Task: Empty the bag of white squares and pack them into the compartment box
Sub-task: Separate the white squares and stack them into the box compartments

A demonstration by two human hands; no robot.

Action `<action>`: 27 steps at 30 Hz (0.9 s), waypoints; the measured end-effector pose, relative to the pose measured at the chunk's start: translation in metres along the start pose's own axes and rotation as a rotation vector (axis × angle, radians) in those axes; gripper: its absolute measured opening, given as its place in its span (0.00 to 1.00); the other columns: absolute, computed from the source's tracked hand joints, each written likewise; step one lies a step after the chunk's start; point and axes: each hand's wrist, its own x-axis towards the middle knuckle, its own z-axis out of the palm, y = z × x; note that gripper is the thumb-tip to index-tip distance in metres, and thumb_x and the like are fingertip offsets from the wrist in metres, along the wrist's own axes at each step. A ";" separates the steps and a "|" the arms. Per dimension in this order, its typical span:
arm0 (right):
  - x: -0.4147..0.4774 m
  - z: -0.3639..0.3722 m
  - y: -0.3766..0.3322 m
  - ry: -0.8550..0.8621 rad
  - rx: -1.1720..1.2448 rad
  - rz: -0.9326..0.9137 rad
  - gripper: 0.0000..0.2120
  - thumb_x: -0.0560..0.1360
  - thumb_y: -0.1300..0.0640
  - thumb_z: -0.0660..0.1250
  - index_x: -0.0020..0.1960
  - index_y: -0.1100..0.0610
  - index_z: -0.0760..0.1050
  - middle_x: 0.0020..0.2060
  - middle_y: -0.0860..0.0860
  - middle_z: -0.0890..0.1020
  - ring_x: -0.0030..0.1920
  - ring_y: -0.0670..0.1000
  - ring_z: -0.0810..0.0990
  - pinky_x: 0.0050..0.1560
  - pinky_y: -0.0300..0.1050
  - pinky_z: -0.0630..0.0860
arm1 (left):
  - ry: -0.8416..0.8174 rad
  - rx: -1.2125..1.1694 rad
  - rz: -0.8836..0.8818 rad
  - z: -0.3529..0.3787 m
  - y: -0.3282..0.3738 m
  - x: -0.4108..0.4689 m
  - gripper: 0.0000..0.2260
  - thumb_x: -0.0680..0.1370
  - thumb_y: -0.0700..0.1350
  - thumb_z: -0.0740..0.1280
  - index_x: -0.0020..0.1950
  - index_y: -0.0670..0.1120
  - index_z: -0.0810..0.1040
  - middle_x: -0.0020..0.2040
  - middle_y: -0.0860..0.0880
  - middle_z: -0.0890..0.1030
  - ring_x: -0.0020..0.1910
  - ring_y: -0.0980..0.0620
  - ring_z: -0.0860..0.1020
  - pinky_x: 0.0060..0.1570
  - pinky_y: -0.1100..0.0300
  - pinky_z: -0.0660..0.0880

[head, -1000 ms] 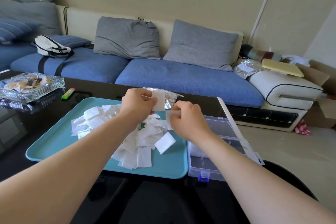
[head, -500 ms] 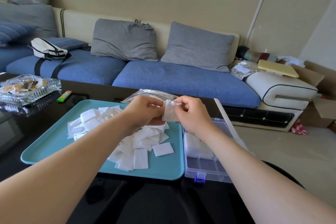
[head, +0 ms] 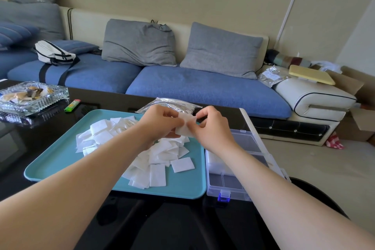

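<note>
On the black table (head: pixel 50 126), your left hand (head: pixel 162 124) and right hand (head: pixel 211 126) both pinch one white square (head: pixel 183 126) above the teal tray (head: pixel 60 158); the compartment box (head: pixel 241 191) lies just right, nearer your right hand.

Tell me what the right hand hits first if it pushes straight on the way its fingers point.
The right hand points left, so it would probably meet the left hand first; both already pinch the same white squares. Depth is hard to judge.
</note>
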 end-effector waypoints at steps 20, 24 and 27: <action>-0.010 0.007 -0.004 -0.764 -0.492 -0.119 0.06 0.75 0.50 0.77 0.50 0.49 0.84 0.46 0.44 0.85 0.47 0.48 0.84 0.45 0.41 0.80 | 0.083 0.055 -0.044 -0.012 -0.015 0.019 0.07 0.82 0.39 0.69 0.59 0.46 0.80 0.51 0.43 0.83 0.47 0.43 0.86 0.49 0.51 0.86; -0.002 -0.009 -0.008 -0.638 -0.118 0.023 0.12 0.73 0.50 0.81 0.54 0.50 0.86 0.42 0.40 0.85 0.43 0.41 0.82 0.45 0.36 0.76 | 0.069 0.024 -0.033 -0.012 -0.017 0.021 0.08 0.81 0.39 0.71 0.60 0.44 0.81 0.49 0.41 0.84 0.43 0.45 0.85 0.49 0.51 0.86; -0.001 -0.014 -0.011 -0.466 0.246 0.144 0.10 0.72 0.55 0.82 0.52 0.53 0.86 0.39 0.46 0.87 0.35 0.46 0.79 0.36 0.39 0.74 | -0.002 0.004 -0.038 -0.011 -0.018 0.021 0.09 0.80 0.38 0.72 0.60 0.41 0.81 0.48 0.40 0.87 0.43 0.45 0.87 0.48 0.51 0.86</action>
